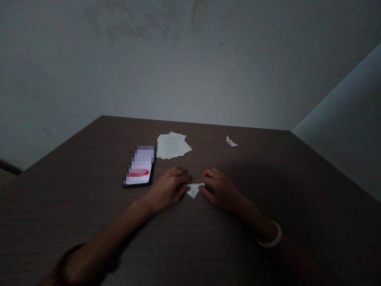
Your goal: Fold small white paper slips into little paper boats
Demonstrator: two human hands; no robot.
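Note:
A small folded piece of printed paper (193, 190) lies between my hands near the middle of the table, its visible part a triangle pointing toward me. My left hand (168, 188) pinches its left corner between thumb and fingers. On the opposite corner, my right hand (222, 190) is closed in a similar pinch. The fingers cover both ends of the paper. Beyond my hands lies a loose stack of printed paper sheets (171, 145). Farther right sits a small folded paper boat shape (231, 142).
A phone (139, 167) with a lit, pixelated screen lies left of my left hand. The dark wood-grain table (190, 246) ends at a stained pale wall (190, 79). A light-coloured bracelet (272, 237) circles my right wrist. The room is dim.

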